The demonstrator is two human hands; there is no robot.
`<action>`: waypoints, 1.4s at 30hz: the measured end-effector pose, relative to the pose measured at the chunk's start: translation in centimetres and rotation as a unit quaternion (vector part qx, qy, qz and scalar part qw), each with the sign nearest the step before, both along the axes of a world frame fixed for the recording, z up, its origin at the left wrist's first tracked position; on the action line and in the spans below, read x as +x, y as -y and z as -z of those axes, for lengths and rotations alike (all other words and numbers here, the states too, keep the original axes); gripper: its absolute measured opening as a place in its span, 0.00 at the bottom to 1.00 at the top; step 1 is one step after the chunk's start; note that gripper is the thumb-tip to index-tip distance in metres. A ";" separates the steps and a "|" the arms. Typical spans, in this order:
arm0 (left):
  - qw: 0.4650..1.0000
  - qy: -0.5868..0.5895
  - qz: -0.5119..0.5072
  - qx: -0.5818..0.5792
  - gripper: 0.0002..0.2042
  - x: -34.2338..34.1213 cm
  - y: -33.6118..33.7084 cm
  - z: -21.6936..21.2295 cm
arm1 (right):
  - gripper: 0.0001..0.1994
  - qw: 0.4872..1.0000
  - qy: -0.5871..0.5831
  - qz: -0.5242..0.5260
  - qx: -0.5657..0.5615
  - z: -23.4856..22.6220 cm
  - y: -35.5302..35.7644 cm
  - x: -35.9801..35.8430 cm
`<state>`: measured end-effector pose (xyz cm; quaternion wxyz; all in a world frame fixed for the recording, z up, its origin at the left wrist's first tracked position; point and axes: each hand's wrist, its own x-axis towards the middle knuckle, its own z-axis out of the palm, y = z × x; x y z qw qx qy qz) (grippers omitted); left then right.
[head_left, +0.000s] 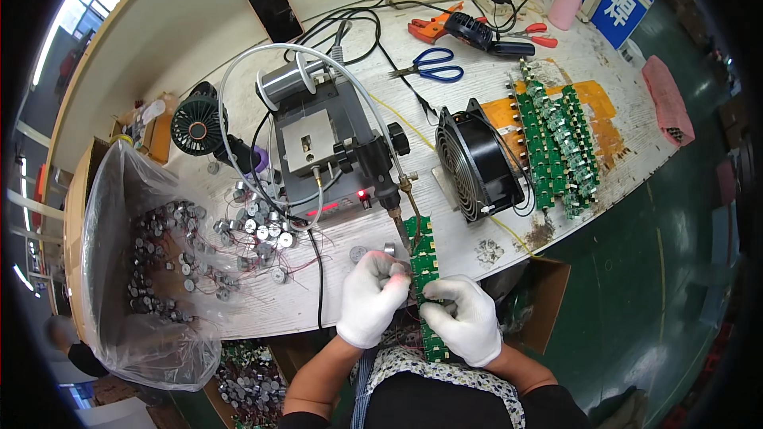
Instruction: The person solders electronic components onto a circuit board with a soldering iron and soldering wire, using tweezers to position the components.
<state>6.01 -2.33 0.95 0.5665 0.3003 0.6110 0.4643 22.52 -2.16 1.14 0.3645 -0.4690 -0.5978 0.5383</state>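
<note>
A long green circuit board strip [427, 268] runs from under the soldering head [391, 197] to the table's front edge and past it. My left hand [372, 299], in a white glove, is closed in a pinch at the strip's left edge; what its fingertips hold is too small to make out. From the right, my gloved right hand [462, 320] has its thumb and fingers closed on the strip. The thin soldering tip [404, 234] comes down at the strip's upper part. A round metal part [358, 254] lies just beyond my left hand.
A soldering machine [318, 147] with a solder spool [288, 83] stands behind. Left are many round parts with red wires [262, 230] and a plastic-lined box [151, 334]. Right are a black fan [478, 160], more board strips [556, 147], blue scissors [433, 65] and a cardboard box [548, 302].
</note>
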 end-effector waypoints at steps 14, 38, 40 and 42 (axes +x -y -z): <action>0.997 0.018 -0.069 0.036 0.06 0.7 -1.0 -0.3 | 0.12 1.000 0.000 0.020 0.001 0.0 -0.8 -0.8; 0.991 -0.106 -0.050 0.060 0.06 0.6 -1.5 -1.1 | 0.11 0.992 0.046 0.022 0.114 -0.9 -1.4 -1.1; 0.990 -0.126 -0.040 0.059 0.06 0.5 -1.6 -1.3 | 0.11 0.994 0.038 0.026 0.099 -0.7 -1.3 -1.1; 0.987 -0.145 -0.030 0.058 0.06 0.2 -1.7 -1.4 | 0.11 0.996 0.034 0.027 0.075 -0.7 -1.2 -1.1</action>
